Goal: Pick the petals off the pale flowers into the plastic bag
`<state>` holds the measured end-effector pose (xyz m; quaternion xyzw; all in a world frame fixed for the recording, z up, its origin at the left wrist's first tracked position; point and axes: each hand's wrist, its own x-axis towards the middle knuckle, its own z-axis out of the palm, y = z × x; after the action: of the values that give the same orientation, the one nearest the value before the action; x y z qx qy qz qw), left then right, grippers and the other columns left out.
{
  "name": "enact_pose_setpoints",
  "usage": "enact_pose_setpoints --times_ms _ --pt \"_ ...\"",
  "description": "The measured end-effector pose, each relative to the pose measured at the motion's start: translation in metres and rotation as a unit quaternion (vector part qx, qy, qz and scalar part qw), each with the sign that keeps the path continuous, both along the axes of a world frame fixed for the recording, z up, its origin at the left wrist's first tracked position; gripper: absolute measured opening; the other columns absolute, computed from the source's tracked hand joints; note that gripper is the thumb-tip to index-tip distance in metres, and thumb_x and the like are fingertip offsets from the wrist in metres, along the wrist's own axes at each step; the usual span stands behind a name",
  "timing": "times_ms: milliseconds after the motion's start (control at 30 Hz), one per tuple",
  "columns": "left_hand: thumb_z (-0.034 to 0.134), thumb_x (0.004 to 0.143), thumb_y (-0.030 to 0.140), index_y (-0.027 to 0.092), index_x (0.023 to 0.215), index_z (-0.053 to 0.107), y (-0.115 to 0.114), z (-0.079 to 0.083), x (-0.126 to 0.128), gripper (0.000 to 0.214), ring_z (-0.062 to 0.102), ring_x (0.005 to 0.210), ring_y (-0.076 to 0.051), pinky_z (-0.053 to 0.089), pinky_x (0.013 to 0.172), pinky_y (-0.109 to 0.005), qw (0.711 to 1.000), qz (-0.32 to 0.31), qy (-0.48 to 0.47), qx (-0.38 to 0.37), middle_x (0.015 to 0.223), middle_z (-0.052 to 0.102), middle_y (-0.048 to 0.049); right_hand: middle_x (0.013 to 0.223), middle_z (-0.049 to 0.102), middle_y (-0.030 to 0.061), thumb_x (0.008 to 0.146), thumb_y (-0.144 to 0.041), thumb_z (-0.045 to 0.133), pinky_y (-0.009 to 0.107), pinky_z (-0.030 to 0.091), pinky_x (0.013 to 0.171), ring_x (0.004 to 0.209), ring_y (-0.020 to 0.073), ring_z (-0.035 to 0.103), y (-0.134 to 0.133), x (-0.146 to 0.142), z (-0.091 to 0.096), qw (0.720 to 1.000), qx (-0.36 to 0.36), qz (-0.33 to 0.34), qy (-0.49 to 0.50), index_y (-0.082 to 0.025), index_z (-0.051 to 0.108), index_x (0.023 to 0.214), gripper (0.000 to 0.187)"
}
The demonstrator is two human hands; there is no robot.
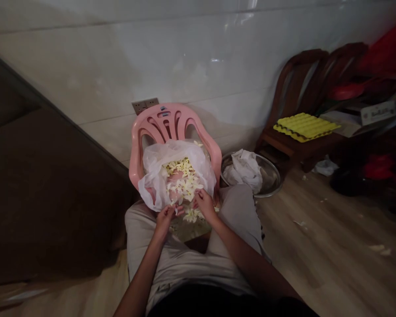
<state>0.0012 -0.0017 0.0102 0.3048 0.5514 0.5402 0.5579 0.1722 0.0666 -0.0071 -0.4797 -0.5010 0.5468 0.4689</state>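
Observation:
A white plastic bag (153, 176) lies opened out on the seat of a pink plastic chair (136, 152) between my knees. Pale white and yellow flowers (186, 187) are heaped in its mouth. At the near edge of the bag, my left hand (167, 215) pinches a small white flower (176, 210), some of its fingers stretched out. My right hand (204, 203) is closed at thumb and forefinger on a white flower at the right side of the heap. More flowers (193, 215) lie lower down, between the two hands.
To the right, a metal basin (273, 178) on the floor holds a crumpled white bag (246, 171). A yellow egg tray (305, 127) rests on a wooden chair (292, 149). A dark panel (53, 189) stands at the left. The tiled wall (112, 70) is behind the pink chair.

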Motion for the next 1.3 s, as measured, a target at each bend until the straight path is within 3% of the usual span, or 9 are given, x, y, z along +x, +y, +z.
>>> enact_pose_setpoints --times_ms 100,233,333,433,533,700,1300 --pt "0.086 0.056 0.06 0.018 0.071 0.062 0.002 -0.001 0.0 0.051 0.076 0.078 -0.028 0.054 0.078 -0.036 1.0 0.012 -0.02 0.008 0.078 0.077 -0.0071 0.083 0.065 -0.0001 0.088 -0.042 0.053 0.025 0.049 0.044 0.053 0.0161 0.065 0.0 -0.002 -0.002 1.0 -0.014 0.022 0.01 -0.021 0.051 0.119 0.037" --pt "0.088 0.054 0.057 0.017 0.067 0.062 0.002 0.002 0.001 0.05 0.075 0.084 -0.028 0.054 0.069 -0.031 0.999 0.025 -0.024 0.021 0.076 0.075 -0.0056 0.067 0.059 -0.0033 0.092 -0.042 0.054 0.022 0.041 0.039 0.044 0.0131 0.057 -0.008 -0.007 -0.002 0.996 0.03 0.053 -0.058 -0.022 0.058 0.1 0.022" --pt "0.087 0.055 0.058 0.017 0.069 0.066 0.001 0.007 0.0 0.049 0.073 0.077 -0.025 0.052 0.062 -0.028 0.999 0.031 0.007 0.017 0.07 0.072 -0.0034 0.059 0.053 -0.0055 0.096 -0.042 0.052 0.021 0.04 0.041 0.043 0.0107 0.052 -0.016 -0.01 -0.001 0.989 0.068 0.11 -0.076 -0.021 0.059 0.088 0.024" --pt "0.087 0.053 0.058 0.016 0.072 0.071 0.0 0.011 -0.002 0.049 0.068 0.066 -0.021 0.05 0.056 -0.026 0.999 0.036 0.036 0.01 0.058 0.067 -0.0004 0.068 0.06 -0.0036 0.097 -0.045 0.053 0.02 0.042 0.044 0.046 0.0094 0.053 -0.024 -0.012 0.001 0.973 0.093 0.202 -0.067 -0.021 0.064 0.094 0.026" --pt "0.089 0.05 0.058 0.016 0.073 0.074 0.001 0.014 -0.002 0.051 0.065 0.061 -0.019 0.048 0.054 -0.025 0.999 0.028 0.043 0.004 0.056 0.066 -0.0009 0.072 0.063 -0.0026 0.097 -0.046 0.056 0.019 0.042 0.045 0.049 0.0094 0.056 -0.03 -0.015 0.001 0.961 0.114 0.239 -0.08 -0.022 0.067 0.1 0.027" --pt "0.089 0.043 0.062 0.016 0.071 0.075 0.002 0.019 0.001 0.056 0.061 0.053 -0.016 0.046 0.05 -0.024 0.999 0.009 0.044 -0.016 0.052 0.065 -0.0003 0.07 0.065 -0.0017 0.094 -0.046 0.062 0.02 0.041 0.048 0.051 0.0111 0.056 -0.029 -0.016 0.005 0.963 0.122 0.207 -0.125 -0.021 0.069 0.095 0.026" --pt "0.088 0.053 0.062 0.013 0.074 0.074 -0.001 0.01 -0.004 0.055 0.057 0.046 -0.01 0.045 0.045 -0.019 0.999 -0.016 0.049 -0.008 0.055 0.066 -0.0004 0.062 0.059 -0.0048 0.084 -0.039 0.074 0.02 0.033 0.054 0.057 0.0107 0.051 -0.023 -0.017 0.002 0.958 0.154 0.166 -0.173 -0.018 0.068 0.082 0.022"
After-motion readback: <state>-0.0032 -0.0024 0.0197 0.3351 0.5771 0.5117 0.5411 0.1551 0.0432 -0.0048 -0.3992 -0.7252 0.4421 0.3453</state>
